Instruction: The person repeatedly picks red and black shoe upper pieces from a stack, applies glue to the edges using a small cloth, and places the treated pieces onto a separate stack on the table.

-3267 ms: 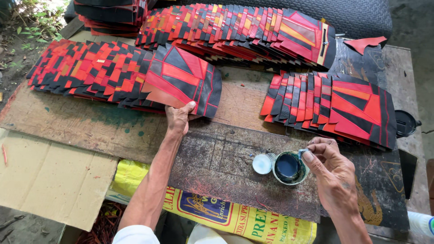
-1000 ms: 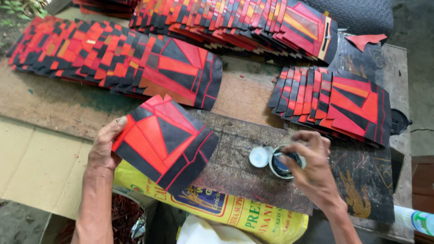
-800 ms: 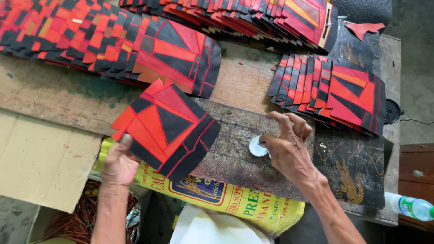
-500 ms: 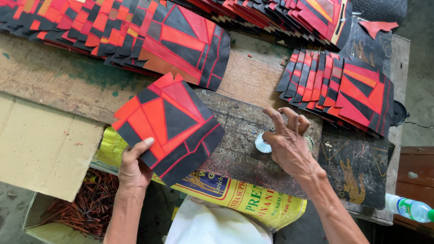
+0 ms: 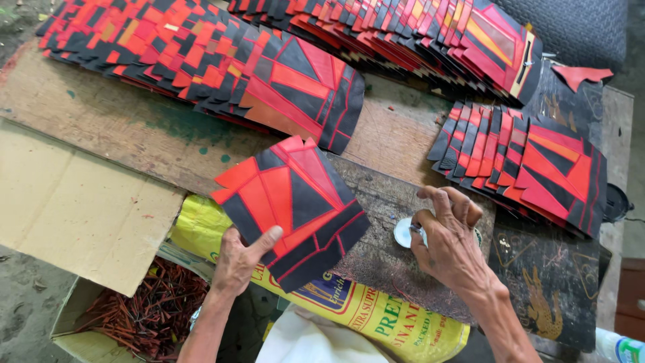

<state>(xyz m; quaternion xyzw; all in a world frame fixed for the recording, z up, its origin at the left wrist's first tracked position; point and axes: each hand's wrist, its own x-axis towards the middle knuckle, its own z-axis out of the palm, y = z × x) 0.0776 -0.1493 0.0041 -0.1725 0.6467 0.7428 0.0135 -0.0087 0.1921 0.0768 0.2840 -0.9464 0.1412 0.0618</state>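
Observation:
My left hand (image 5: 243,259) grips the near edge of a red-and-black patchwork piece (image 5: 292,208), thumb on top, holding it over the front of the wooden workboard (image 5: 121,124). My right hand (image 5: 447,238) hovers over a small round tin, whose white lid (image 5: 403,232) shows beside it, and pinches what looks like a thin brush handle. The tin itself is mostly hidden under the fingers.
Overlapping rows of red-and-black pieces lie at the back left (image 5: 201,60), back (image 5: 416,33) and right (image 5: 531,161). A yellow printed sack (image 5: 363,316) hangs off the front edge. A cardboard box (image 5: 87,208) with red-brown scraps (image 5: 144,316) stands below left. A bottle (image 5: 621,348) sits bottom right.
My left hand took one patchwork piece off the left row and pulled it to the front edge. My right hand stayed at the tin, shifting over it.

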